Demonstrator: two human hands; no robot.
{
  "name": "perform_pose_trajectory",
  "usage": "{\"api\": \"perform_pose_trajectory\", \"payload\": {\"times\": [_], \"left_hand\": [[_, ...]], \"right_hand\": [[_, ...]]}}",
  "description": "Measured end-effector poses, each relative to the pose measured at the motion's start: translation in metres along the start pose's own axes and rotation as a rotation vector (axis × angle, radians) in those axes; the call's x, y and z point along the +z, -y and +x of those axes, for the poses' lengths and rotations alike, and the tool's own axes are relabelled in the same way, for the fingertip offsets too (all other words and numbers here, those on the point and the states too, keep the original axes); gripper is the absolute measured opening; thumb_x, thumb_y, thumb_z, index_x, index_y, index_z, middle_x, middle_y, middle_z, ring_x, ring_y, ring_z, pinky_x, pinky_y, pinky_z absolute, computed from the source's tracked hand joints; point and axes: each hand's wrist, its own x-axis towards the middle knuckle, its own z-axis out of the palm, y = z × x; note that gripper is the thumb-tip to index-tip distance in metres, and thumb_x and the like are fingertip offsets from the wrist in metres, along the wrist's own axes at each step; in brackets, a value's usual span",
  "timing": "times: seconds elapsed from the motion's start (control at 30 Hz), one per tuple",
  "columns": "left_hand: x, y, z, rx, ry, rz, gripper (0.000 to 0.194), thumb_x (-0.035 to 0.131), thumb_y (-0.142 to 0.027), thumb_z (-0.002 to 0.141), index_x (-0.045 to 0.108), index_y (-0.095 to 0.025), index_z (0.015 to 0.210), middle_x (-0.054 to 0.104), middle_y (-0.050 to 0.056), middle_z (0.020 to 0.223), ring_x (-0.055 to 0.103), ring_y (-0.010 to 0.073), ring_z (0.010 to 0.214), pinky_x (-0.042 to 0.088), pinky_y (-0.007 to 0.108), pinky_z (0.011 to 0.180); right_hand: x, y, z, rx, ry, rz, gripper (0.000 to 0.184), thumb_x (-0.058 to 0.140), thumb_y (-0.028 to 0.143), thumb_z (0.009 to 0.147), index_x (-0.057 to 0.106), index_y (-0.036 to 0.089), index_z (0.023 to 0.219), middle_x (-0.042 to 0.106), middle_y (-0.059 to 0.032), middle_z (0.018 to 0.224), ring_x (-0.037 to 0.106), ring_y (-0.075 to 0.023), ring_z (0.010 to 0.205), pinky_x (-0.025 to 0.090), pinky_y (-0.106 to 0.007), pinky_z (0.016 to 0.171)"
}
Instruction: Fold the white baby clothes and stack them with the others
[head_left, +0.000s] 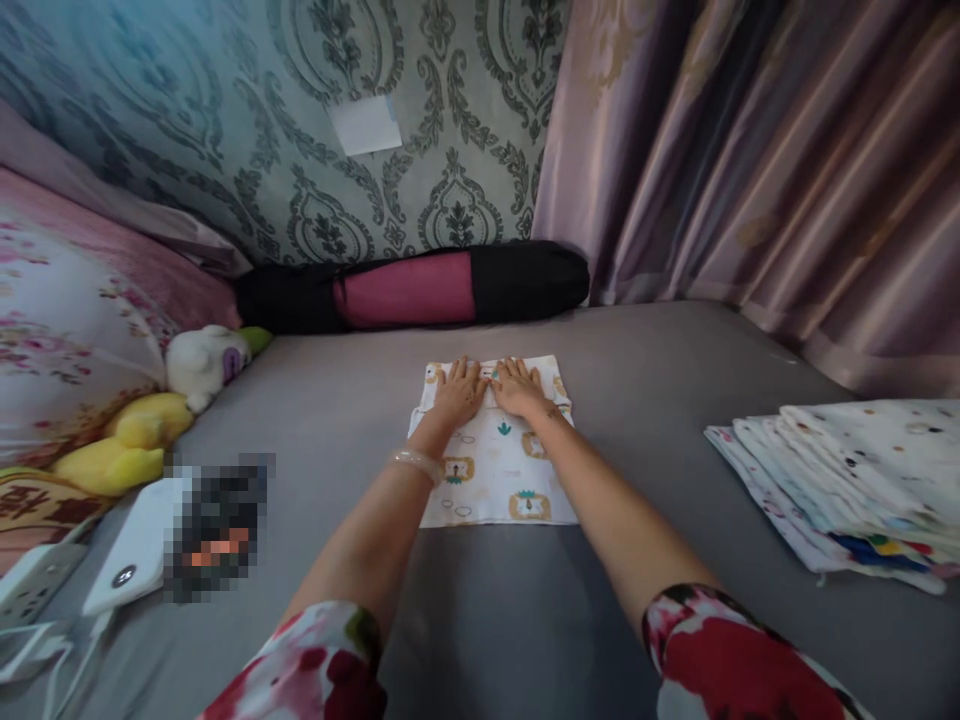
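Observation:
A white cloth [491,490] printed with tan lion-like faces and green leaf shapes lies flat on the grey sheet, roughly square, with a fold across its upper part. My left hand [460,390] rests palm down on the far left part of it, fingers spread and pointing away from me. Beside it, my right hand [519,387] presses flat on the far right part, its fingers spread too. The thumbs almost meet at the middle of the cloth. Neither hand grips anything. A pale bangle [417,461] circles my left wrist.
At the right lies a stack of folded printed cloths [847,490]. A black and pink long bag [405,290] lies along the wall. On the left are plush toys [206,365], a white power bank [139,550], a power strip [41,585] with cables, and a blurred-out object [217,530].

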Motion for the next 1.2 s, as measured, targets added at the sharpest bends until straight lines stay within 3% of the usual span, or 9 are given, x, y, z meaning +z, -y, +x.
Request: {"api": "perform_pose_trajectory", "payload": {"times": [0.13,0.3,0.43,0.6,0.7,0.87,1.03,1.2], "left_hand": [[-0.002,0.008,-0.010,0.022,-0.092,0.068,0.057,0.021,-0.042,0.101,0.038,-0.014,0.147,0.036,0.016,0.154,0.028,0.0292,0.144,0.018,0.052,0.117],[0.006,0.016,-0.015,0.019,-0.090,0.029,0.057,0.020,-0.044,0.100,0.040,-0.015,0.146,0.038,0.015,0.153,0.032,0.0304,0.141,0.025,0.050,0.115],[0.007,0.019,-0.012,0.028,-0.074,0.002,0.059,0.019,-0.045,0.100,0.039,-0.015,0.146,0.036,0.014,0.154,0.030,0.0307,0.143,0.023,0.050,0.116],[-0.004,0.024,-0.015,0.068,0.021,-0.037,0.059,0.018,-0.045,0.100,0.031,-0.014,0.149,0.029,0.017,0.157,0.025,0.0281,0.146,0.020,0.051,0.117],[-0.008,0.032,-0.026,0.104,0.016,-0.040,0.062,0.018,-0.048,0.100,0.027,-0.014,0.151,0.026,0.016,0.159,0.020,0.0271,0.148,0.015,0.050,0.119],[0.004,0.052,-0.051,0.156,-0.010,-0.061,0.065,0.018,-0.053,0.099,0.029,-0.016,0.151,0.027,0.013,0.159,0.016,0.0269,0.149,0.013,0.050,0.119],[0.012,0.062,-0.059,0.143,0.063,-0.091,0.069,0.011,-0.056,0.097,0.024,-0.018,0.153,0.021,0.012,0.161,0.016,0.0249,0.149,0.016,0.049,0.118],[0.003,0.058,-0.056,0.138,0.134,-0.071,0.073,0.010,-0.058,0.097,0.019,-0.015,0.154,0.018,0.013,0.162,0.013,0.0279,0.149,0.013,0.052,0.118]], "right_hand": [[-0.010,-0.022,-0.004,-0.063,-0.094,-0.093,0.056,0.022,0.038,0.101,0.033,0.015,0.151,0.026,-0.0121,0.159,0.017,-0.0285,0.147,0.004,-0.057,0.117],[-0.002,-0.037,-0.010,-0.028,-0.101,-0.105,0.057,0.022,0.042,0.100,0.032,0.020,0.152,0.028,-0.0093,0.158,0.021,-0.0301,0.146,0.015,-0.059,0.115],[0.002,-0.036,-0.009,-0.039,-0.140,-0.109,0.057,0.021,0.042,0.100,0.034,0.020,0.151,0.030,-0.0096,0.158,0.023,-0.0298,0.145,0.017,-0.059,0.114],[-0.006,-0.038,-0.010,-0.059,-0.088,-0.055,0.058,0.016,0.041,0.100,0.032,0.019,0.152,0.026,-0.0103,0.159,0.019,-0.0279,0.147,0.014,-0.059,0.116],[-0.011,-0.042,-0.022,-0.143,-0.104,-0.057,0.059,0.017,0.041,0.100,0.032,0.017,0.151,0.024,-0.0112,0.160,0.016,-0.0265,0.148,0.008,-0.057,0.118],[-0.006,-0.045,-0.055,-0.273,-0.048,-0.077,0.059,0.020,0.042,0.100,0.033,0.016,0.151,0.020,-0.0109,0.161,0.013,-0.0273,0.149,0.012,-0.054,0.119],[0.003,-0.045,-0.065,-0.284,-0.032,-0.101,0.059,0.018,0.041,0.100,0.033,0.017,0.151,0.022,-0.0099,0.161,0.012,-0.0265,0.149,0.012,-0.053,0.119],[0.001,-0.044,-0.060,-0.265,-0.003,-0.113,0.059,0.020,0.042,0.100,0.032,0.018,0.152,0.021,-0.0099,0.161,0.012,-0.0261,0.149,0.010,-0.053,0.119]]}}
